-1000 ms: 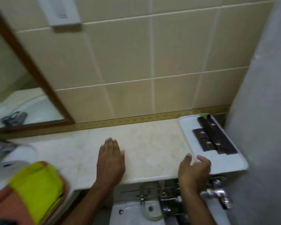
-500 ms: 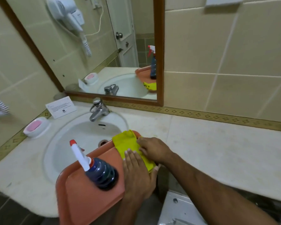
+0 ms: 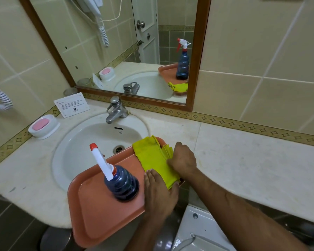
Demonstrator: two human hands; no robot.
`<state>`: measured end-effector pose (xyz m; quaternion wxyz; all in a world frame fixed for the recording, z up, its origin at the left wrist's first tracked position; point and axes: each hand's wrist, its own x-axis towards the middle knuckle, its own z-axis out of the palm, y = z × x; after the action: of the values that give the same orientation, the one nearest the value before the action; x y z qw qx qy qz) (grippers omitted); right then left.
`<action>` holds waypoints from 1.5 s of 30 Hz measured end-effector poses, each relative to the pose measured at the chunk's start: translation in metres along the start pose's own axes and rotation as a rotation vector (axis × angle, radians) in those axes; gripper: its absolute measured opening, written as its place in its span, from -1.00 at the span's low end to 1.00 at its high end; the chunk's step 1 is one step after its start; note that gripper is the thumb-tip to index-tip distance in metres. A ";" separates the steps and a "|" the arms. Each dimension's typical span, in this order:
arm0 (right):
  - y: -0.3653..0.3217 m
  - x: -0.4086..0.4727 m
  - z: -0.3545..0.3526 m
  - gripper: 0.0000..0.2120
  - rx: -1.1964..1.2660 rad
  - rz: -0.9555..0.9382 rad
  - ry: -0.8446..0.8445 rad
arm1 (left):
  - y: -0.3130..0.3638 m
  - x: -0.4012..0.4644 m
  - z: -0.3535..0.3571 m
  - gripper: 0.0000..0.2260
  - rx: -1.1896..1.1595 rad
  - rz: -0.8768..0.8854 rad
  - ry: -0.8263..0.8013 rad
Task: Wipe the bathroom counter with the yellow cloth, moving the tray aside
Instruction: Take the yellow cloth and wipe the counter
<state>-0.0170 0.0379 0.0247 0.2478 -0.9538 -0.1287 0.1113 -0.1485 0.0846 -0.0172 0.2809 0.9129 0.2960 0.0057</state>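
Note:
A folded yellow cloth lies on the right end of an orange tray, which rests partly over the sink and sticks out past the counter's front edge. My right hand is curled over the cloth's right edge, where the folds bunch up. My left hand lies flat, palm down, on the tray's right side, fingertips touching the cloth's near end. The pale marble counter stretches to the right.
A blue spray bottle with a white and red nozzle stands on the tray. Behind the sink are a chrome tap, a pink soap in a white dish, a white card and a framed mirror.
The view swung left from a white tray at the counter's right end to the sink. Both hands moved onto the orange tray, and my right hand closed on the cloth's edge.

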 end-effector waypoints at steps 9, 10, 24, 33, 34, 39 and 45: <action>0.035 -0.026 -0.033 -0.69 0.152 -0.172 -0.063 | 0.044 0.037 -0.054 -0.67 -1.062 -0.761 0.069; 0.041 -0.032 -0.040 -0.63 0.148 -0.249 -0.112 | 0.048 0.041 -0.058 -0.69 -1.136 -0.767 0.030; 0.032 -0.058 -0.167 -0.75 0.132 -0.504 0.211 | 0.155 0.058 -0.125 -0.79 -1.295 -0.769 -0.404; 0.025 -0.026 -0.252 -0.75 -0.167 -0.601 0.231 | 0.211 0.123 -0.105 -0.82 -1.288 -0.509 -0.416; 0.033 -0.024 -0.247 -0.74 -0.184 -0.626 0.258 | 0.214 0.136 -0.104 -0.77 -1.255 -0.440 -0.438; 0.089 -0.021 -0.163 -0.69 -0.266 -0.517 0.138 | 0.193 0.176 -0.075 -0.66 -0.791 -0.233 -0.234; 0.127 -0.034 -0.070 -0.72 -0.329 -0.465 -0.204 | 0.085 0.115 -0.007 -0.62 0.003 0.028 0.164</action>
<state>-0.0057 -0.1110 0.0256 0.0945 -0.9099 -0.3843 0.1246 -0.0090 0.0941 0.0141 0.2541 0.9139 0.3053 0.0840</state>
